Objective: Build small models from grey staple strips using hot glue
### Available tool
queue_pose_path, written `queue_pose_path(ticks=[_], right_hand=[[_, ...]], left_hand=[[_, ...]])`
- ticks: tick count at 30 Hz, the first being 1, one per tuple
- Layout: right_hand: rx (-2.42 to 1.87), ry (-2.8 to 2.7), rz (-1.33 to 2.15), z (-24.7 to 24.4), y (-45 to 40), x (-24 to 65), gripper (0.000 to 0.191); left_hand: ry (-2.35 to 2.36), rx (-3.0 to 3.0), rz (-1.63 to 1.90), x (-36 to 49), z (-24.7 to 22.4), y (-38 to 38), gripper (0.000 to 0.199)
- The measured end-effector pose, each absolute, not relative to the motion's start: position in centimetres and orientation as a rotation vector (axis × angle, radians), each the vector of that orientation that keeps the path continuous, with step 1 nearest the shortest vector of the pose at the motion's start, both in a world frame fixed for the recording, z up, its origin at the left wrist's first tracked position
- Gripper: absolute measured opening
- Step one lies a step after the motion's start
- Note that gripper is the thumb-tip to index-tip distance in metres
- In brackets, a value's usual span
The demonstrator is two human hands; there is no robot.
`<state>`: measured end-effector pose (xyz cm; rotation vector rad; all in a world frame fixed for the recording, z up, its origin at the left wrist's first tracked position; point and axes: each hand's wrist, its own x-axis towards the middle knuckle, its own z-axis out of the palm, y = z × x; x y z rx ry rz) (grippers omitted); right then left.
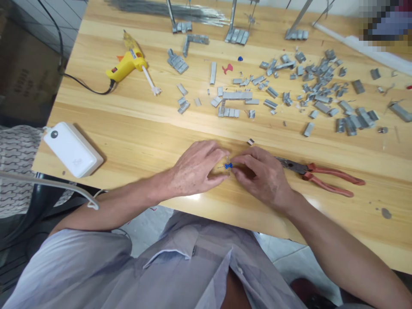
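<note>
While your right hand (267, 180) is pinching a small blue bow (228, 165) at its right side, your left hand (196, 169) is curving around its other side.
Thin silver wires (220, 167) are sticking out of the bow, which is sitting between your hands near the front of the counter (138, 141); your right grip is holding it with thumb and forefinger, while your left grip is showing a gap there, and I cannot tell whether it is touching the wires. Red-handled pliers (305, 169) are lying just beside your right hand, and a small metal scrap (250, 141) is lying just beyond it. Farther away, a yellow glue gun (127, 66) is resting on your left.
</note>
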<state>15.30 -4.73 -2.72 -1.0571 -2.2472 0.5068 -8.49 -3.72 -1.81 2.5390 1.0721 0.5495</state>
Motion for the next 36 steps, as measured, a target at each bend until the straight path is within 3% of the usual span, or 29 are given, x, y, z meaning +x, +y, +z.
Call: queue_pose_path(ticks=[5, 10, 26, 36], right_hand=[[-1.059, -2.195, 0.538, -2.1, -4.8, 16.1, 0.015], [-1.014, -2.176, 0.51, -1.8, -4.9, 16.4, 0.013], [-0.943, -2.312, 0.354, -2.2, -5.1, 15.8, 0.014], [-0.927, -2.315, 0.366, -2.5, -5.1, 15.8, 0.015]], left_hand=[[1.002, 2.552, 0.597, -8.8, -1.5, -3.5, 0.033], [0.875, 2.566, 0.82, -8.8, -1.4, -3.4, 0.002], [0.919, 2.641, 0.663, -8.7, -2.2, -3.6, 0.007], [0.882, 2.715, 0.626, -8.9, -2.2, -3.5, 0.024]])
